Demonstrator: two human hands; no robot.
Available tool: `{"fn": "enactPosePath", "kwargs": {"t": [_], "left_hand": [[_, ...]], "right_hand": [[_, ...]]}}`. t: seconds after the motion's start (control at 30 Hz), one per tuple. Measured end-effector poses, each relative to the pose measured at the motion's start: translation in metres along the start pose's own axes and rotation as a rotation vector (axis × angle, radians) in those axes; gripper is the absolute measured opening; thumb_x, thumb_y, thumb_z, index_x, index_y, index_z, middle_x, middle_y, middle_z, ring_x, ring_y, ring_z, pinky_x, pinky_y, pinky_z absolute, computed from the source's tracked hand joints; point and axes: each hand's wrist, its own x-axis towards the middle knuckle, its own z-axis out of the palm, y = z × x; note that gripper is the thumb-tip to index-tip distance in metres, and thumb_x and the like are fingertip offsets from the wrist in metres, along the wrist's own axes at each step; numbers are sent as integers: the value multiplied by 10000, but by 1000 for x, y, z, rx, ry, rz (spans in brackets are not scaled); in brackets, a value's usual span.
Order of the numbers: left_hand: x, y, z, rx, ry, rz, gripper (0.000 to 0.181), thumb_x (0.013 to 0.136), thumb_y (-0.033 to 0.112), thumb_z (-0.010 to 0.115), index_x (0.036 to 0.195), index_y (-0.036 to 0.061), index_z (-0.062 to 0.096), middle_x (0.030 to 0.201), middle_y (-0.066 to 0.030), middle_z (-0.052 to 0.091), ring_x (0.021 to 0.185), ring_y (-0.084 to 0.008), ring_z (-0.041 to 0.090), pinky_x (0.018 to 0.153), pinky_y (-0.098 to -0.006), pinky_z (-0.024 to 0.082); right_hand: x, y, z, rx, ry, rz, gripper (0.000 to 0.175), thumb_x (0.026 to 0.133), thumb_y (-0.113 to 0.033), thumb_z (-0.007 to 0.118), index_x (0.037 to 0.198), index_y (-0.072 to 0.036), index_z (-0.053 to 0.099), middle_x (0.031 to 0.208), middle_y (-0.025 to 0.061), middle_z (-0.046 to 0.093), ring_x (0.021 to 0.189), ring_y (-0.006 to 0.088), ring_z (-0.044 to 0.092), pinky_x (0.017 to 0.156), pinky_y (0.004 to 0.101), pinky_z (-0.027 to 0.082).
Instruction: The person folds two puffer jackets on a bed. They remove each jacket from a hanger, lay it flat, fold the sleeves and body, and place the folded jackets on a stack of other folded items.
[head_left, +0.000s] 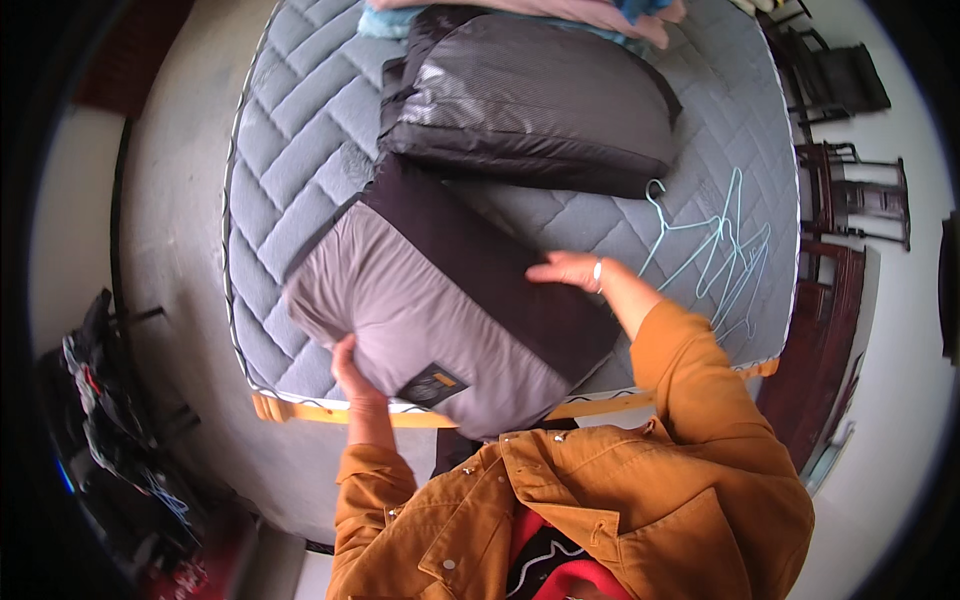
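Note:
A folded padded garment (442, 300), light grey with a dark panel and a patch bearing writing, lies aslant at the near edge of the mattress (300, 157). My left hand (360, 382) holds its left lower edge; the thumb shows against the grey cloth and the fingers are hidden. Over the dark panel, my right hand (566, 270) is stretched out flat, with nothing in its grasp. Whether it presses on the cloth is hard to tell. Just beyond lies a second folded padded garment (540, 97), dark with a shiny face.
Several pale blue wire hangers (720, 240) lie tangled on the right of the mattress. Pink and blue bedding (525, 11) is piled at the far end. Dark wooden chairs (847, 75) line the right side. Clothes (112, 405) hang over something at left. A wooden bed rail (322, 411) edges the near side.

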Motion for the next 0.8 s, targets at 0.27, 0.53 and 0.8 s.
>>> {"fn": "enactPosePath", "kwargs": {"t": [0.27, 0.53, 0.8], "left_hand": [[26, 162, 182, 749, -464, 303, 219, 888, 190, 626, 1036, 30, 652, 959, -10, 643, 885, -97, 560, 831, -252, 421], [19, 171, 178, 424, -400, 182, 378, 918, 254, 534, 1166, -18, 622, 1116, -147, 658, 1031, -245, 630, 950, -367, 463], [55, 46, -66, 78, 249, -154, 508, 888, 379, 526, 1273, 49, 567, 1290, -112, 582, 1201, -280, 533, 1008, -429, 432]], "right_hand": [[-11, 57, 119, 746, -98, -369, 668, 848, -176, 707, 1429, -84, 391, 1386, 27, 497, 1288, 162, 438, 1108, 336, 315], [-5, 48, 48, 945, -146, -718, 570, 935, -474, 561, 1371, -116, 479, 1289, 66, 568, 1189, 169, 515, 1015, 360, 404], [49, -12, -61, 1379, 463, -769, 1190, 739, -680, 677, 1520, -54, 34, 1526, 180, 269, 1405, 327, 289, 1156, 471, 246]]}}
